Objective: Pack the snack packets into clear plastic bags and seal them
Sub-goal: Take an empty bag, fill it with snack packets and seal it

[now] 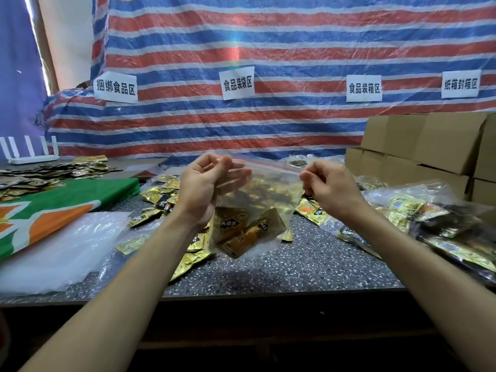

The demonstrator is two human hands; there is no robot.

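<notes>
Clear plastic bag of gold snack packets hangs above the speckled desk, its top edge pinched by left hand and right hand.

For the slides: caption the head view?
Left hand and right hand pinch the zip edge of a clear bag holding gold snack packets above the table.

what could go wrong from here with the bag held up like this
1. The clear bag hangs above the table, held only at its top edge by the left hand and right hand; if either pinch slips, it could tip and spill the packets inside.
2. I cannot tell whether the red zip strip is pressed shut all along; a gap might let packets out later.
</notes>
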